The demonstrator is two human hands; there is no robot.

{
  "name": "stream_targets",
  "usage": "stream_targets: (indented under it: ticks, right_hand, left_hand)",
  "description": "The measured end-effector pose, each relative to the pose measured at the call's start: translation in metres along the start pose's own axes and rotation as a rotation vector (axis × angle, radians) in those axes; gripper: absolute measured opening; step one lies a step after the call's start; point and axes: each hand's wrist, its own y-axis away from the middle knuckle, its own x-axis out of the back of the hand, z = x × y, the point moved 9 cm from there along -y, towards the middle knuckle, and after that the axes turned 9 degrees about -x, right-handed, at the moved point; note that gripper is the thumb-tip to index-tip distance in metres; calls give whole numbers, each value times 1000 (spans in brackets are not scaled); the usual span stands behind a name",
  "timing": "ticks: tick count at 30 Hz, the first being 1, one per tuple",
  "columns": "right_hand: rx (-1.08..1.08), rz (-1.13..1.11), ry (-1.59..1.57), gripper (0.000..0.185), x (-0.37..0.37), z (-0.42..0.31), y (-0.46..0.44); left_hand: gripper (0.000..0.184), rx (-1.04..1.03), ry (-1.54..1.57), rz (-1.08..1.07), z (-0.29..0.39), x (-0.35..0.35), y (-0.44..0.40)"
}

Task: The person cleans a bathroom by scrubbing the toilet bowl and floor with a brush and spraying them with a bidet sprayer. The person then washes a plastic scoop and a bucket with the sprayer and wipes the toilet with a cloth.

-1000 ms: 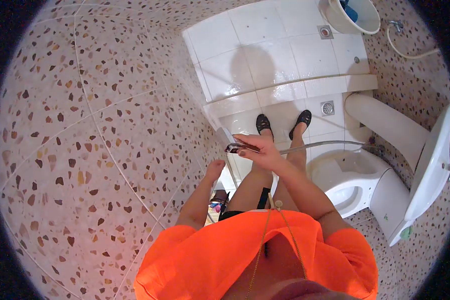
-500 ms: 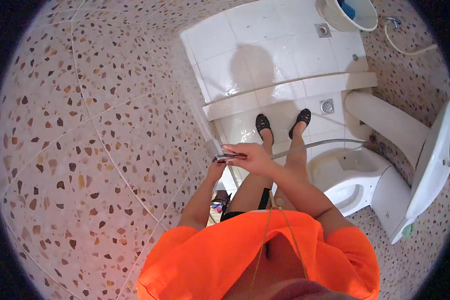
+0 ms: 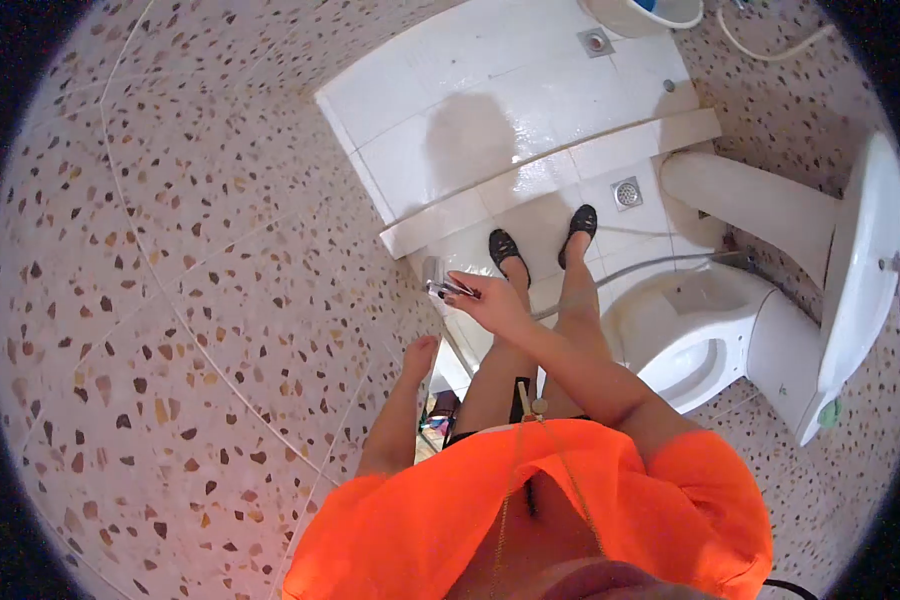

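My right hand (image 3: 485,302) is wrapped around a chrome handheld bidet sprayer (image 3: 435,280), whose head points away from me, toward the left wall. From that hand a flexible hose (image 3: 625,268) runs to the right, behind my leg and over the toilet. My left hand (image 3: 421,356) is apart from the sprayer, lower and close to the speckled wall. Its fingers look curled in, and nothing shows in them.
A white toilet (image 3: 660,345) and a pedestal washbasin (image 3: 863,270) stand on the right. Ahead, a raised tiled ledge (image 3: 560,180) crosses the wet floor. Beyond it are a floor drain (image 3: 596,42) and a white bucket (image 3: 640,18). Terrazzo wall (image 3: 210,280) fills the left.
My left hand has come off the sprayer and drawn back toward me. My right hand keeps the sprayer, now slightly higher in view. The camera view has shifted and turned a little.
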Motion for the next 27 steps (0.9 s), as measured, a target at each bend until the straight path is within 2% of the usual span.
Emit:
stream_targets:
  ticks: [2,4,8,12,14,15,17,20,21,22,24,25,27]
  right_hand:
    - [-47,17,48,46,19,-16,-3]
    - [-133,50,163,45,38,-29,-5]
    - [13,190,-42,42,43,-13,-15]
    - [-44,272,-73,44,55,-4,-13]
    - [-317,75,146,47,45,9,-5]
    - [-318,75,146,47,40,10,3]
    - [-133,-105,174,47,7,-1,27]
    - [-199,-207,163,48,-12,17,49]
    - [-126,-60,121,40,-8,23,49]
    - [-130,-55,121,40,-8,39,45]
    - [-237,102,55,46,24,61,38]
    - [-216,132,-217,43,41,57,40]
    - [-302,262,-50,39,66,112,28]
  left_hand:
    - [36,125,67,40,26,11,13]
    - [36,115,58,50,39,15,16]
    - [39,83,108,66,43,17,18]
    - [39,27,94,64,46,20,16]
    - [38,69,49,63,46,21,18]
    - [38,69,50,61,33,18,16]
    - [36,52,140,67,11,14,9]
    - [27,49,143,59,15,17,11]
    - [27,48,143,52,12,16,11]
    - [28,48,132,61,9,16,10]
    - [28,46,123,67,3,15,9]
    - [28,30,128,69,2,15,9]
    - [28,16,133,70,6,17,11]
